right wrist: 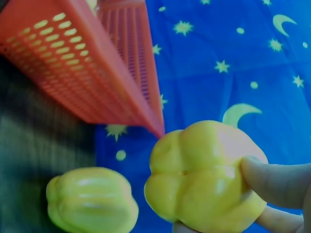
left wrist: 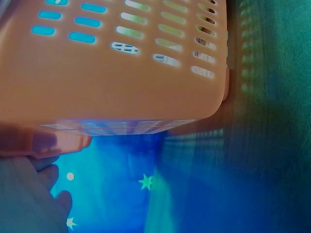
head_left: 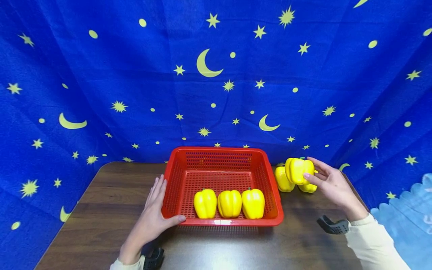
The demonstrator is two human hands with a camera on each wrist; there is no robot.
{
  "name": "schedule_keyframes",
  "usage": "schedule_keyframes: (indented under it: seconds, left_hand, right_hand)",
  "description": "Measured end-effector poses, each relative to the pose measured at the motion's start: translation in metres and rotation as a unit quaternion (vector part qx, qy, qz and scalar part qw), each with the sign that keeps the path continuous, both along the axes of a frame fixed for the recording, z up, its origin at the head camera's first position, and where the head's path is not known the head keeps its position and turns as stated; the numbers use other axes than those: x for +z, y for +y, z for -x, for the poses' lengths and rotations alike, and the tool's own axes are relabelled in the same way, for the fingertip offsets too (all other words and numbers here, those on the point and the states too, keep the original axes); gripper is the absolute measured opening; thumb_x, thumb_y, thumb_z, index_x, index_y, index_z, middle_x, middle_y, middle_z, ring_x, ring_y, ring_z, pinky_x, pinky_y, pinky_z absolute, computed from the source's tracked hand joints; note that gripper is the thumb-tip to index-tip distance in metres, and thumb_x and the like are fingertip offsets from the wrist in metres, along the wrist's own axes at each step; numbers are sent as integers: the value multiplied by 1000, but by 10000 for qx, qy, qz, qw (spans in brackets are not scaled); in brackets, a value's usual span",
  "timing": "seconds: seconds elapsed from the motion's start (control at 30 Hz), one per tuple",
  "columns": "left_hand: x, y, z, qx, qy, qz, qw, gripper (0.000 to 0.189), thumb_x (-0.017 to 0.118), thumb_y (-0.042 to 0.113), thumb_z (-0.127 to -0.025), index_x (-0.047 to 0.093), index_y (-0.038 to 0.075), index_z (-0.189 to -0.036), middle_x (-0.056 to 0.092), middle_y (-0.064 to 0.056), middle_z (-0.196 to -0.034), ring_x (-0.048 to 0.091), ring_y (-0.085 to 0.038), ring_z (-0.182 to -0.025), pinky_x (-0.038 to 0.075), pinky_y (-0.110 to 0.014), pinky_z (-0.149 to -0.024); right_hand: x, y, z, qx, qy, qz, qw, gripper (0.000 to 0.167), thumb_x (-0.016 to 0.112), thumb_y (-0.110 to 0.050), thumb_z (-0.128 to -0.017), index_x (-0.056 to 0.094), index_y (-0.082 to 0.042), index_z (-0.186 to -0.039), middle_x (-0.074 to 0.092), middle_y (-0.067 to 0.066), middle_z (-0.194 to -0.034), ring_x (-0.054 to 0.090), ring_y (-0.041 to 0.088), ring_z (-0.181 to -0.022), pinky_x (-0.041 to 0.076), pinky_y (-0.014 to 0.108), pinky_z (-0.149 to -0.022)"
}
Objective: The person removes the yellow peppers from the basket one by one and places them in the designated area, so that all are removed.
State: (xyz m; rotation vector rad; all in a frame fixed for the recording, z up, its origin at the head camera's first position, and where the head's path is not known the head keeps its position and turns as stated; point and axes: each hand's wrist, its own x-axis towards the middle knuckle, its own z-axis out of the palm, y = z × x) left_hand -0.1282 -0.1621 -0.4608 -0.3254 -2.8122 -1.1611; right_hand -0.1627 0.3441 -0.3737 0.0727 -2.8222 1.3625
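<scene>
A yellow bell pepper (head_left: 298, 171) is pinched between the thumb and fingers of my right hand (head_left: 334, 185), just right of the basket. The right wrist view shows this pepper (right wrist: 204, 174) with its lobed bottom toward the camera. Beneath and behind it, two more yellow peppers (head_left: 283, 180) sit on the table. My left hand (head_left: 153, 213) rests on the left rim of the red plastic basket (head_left: 222, 149), thumb over the front corner and fingers extended along the side. Inside the basket, three yellow peppers (head_left: 229, 203) stand in a row along the front wall.
The brown wooden table (head_left: 111, 198) carries the basket near its middle. A blue curtain (head_left: 216, 93) with moons and stars hangs behind and along both sides. Light blue scalloped cloth (head_left: 405, 210) shows at the right edge.
</scene>
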Motion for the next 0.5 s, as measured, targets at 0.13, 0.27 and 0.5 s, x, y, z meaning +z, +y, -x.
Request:
schedule_keyframes:
  seconds: [0.13,0.27,0.5]
  left_hand:
    - [0,0,0,-7,54,-20,10000,122,86,49,-74,13,7,-162,4,-9,-169,1,-35,-153,20,-77,-107]
    - [0,0,1,-16,110,-69,9999,122,87,47,-73,14,5,-161,5,-10,-169,1,-36,-153,18,-77,-108]
    - [0,0,1,-20,99,-43,9999,122,87,48,-73,13,7,-162,3,-8,-169,0,-35,-153,19,-77,-107]
  right_hand:
    - [-3,9,0,-62,-14,-30,10000,71,62,-29,-101,29,4,-155,42,36,-146,53,39,-126,46,7,-80]
    - [-5,17,-1,-181,-8,-174,9997,73,62,-33,-101,29,3,-156,45,36,-144,58,26,-122,47,7,-79]
    - [-9,31,-1,-380,-189,-270,9987,76,57,-38,-103,23,2,-158,38,37,-148,46,50,-131,45,5,-77]
